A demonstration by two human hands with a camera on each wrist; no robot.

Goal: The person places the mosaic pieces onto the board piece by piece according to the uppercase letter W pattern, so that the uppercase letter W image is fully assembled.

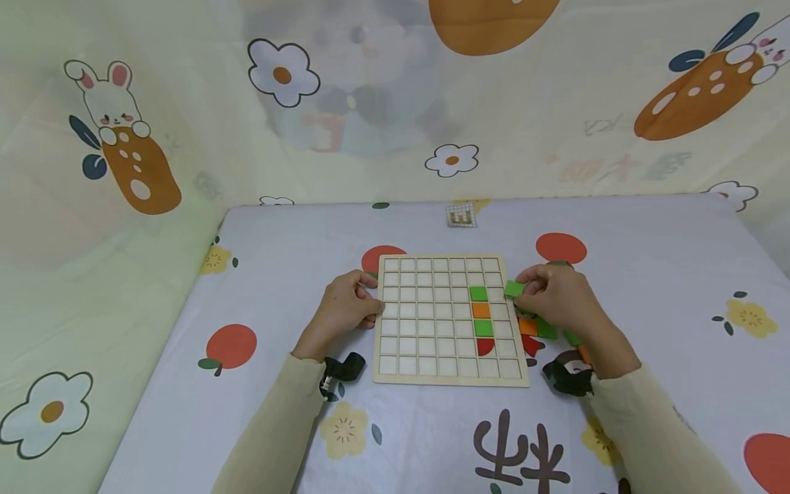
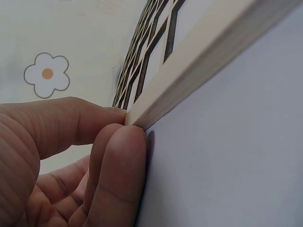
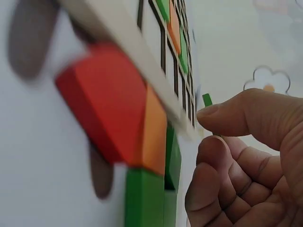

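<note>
A wooden grid board (image 1: 407, 374) lies flat on the table, with a green tile (image 1: 479, 293), an orange tile (image 1: 481, 311), another green tile (image 1: 483, 328) and a red round-cornered tile (image 1: 485, 346) in one column near its right side. My left hand (image 1: 342, 304) pinches the board's left edge, thumb on the frame's top and fingers against its side. Between thumb and fingers, my right hand (image 1: 558, 295) holds a green square tile (image 1: 513, 289) over the board's right rim; it appears as a thin green sliver (image 3: 207, 100) in the right wrist view.
Loose tiles lie along the board's right side, partly under my right hand: a red one (image 3: 111, 104), an orange one (image 1: 527, 326) and several green ones (image 1: 546, 328). A small picture card (image 1: 461, 215) lies behind the board. A printed cloth wall (image 1: 370, 178) rises at the back.
</note>
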